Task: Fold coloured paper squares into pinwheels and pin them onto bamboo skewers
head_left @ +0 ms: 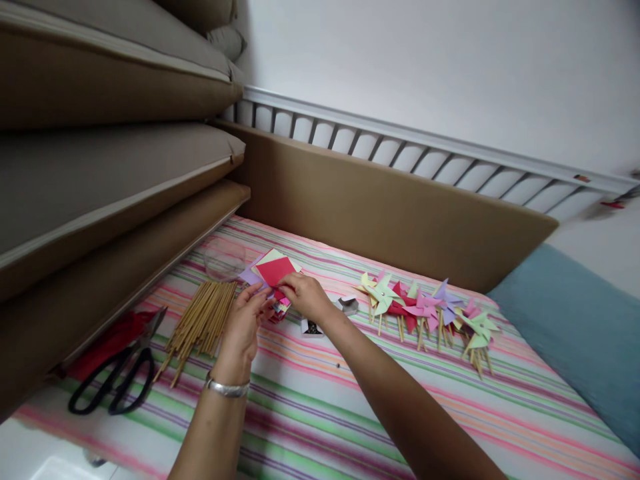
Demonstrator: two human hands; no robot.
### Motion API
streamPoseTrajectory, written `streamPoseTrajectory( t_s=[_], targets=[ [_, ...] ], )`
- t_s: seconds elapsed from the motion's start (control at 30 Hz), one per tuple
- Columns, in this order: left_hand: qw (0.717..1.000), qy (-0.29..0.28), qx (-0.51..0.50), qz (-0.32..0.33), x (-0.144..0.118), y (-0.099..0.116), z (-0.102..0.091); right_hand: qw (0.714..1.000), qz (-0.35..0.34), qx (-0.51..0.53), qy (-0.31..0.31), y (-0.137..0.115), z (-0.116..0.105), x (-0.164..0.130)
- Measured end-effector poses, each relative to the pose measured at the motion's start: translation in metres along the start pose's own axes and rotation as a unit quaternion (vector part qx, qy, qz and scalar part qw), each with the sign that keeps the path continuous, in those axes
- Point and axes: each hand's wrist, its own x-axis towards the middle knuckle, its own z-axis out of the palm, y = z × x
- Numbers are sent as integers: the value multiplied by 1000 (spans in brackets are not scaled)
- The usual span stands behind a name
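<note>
Several coloured paper squares lie in a loose pile, with a red paper square (276,270) on top and purple and cream ones showing beneath. My left hand (246,317), a silver bangle on its wrist, pinches at a purple paper edge on the near side of the pile. From the right, my right hand (304,295) has its thumb and fingers closed at the paper's near corner; which sheet they grip is partly hidden. Under the hands, more small coloured pieces show. Beside my right wrist sits a small open box (313,328) holding dark little pieces.
A bundle of thin wooden sticks (203,319) lies left of my left hand. Farther left are black-handled scissors (120,373) and red material (113,340). Finished paper pinwheels (425,307) line the right side of the striped cloth (310,407). Stacked cushions (115,180) border the left.
</note>
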Motion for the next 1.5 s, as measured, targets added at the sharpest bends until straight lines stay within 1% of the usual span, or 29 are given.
streamPoseTrajectory(
  t_s=[0.1, 0.2, 0.37, 0.43, 0.53, 0.67, 0.73, 1.0, 1.23, 1.4, 1.5],
  targets=[
    [1000, 3, 7, 6, 2, -2, -1, 999, 12, 18, 35, -1, 1, -2],
    [1000, -7, 4, 3, 4, -5, -1, 997, 16, 35, 62, -3, 0, -8],
    [999, -37, 20, -11, 7, -12, 1, 992, -21, 84, 87, -5, -1, -18],
    [999, -35, 30, -9, 9, -13, 1, 991, -38, 93, 85, -3, 0, -21],
    [999, -14, 37, -5, 12, -15, 1, 992, -52, 94, 71, 0, 1, -26],
    [1000, 6, 23, -5, 14, -17, 0, 993, -38, 98, 53, 1, 3, -30],
    [1000, 5, 11, -5, 15, -18, 0, 993, -28, 101, 47, -1, 2, -31],
    [999, -33, -8, -25, 17, -22, -4, 994, -9, 106, 33, -5, 1, -32],
    [998, -47, -18, -25, 19, -24, -6, 993, -7, 106, 42, -4, 2, -31],
    [999, -33, 13, -15, 18, -23, -5, 994, 0, 100, 37, -5, 1, -30],
    [999, -18, 45, 3, 16, -23, -2, 995, 18, 89, 43, -8, 2, -27]
  ],
)
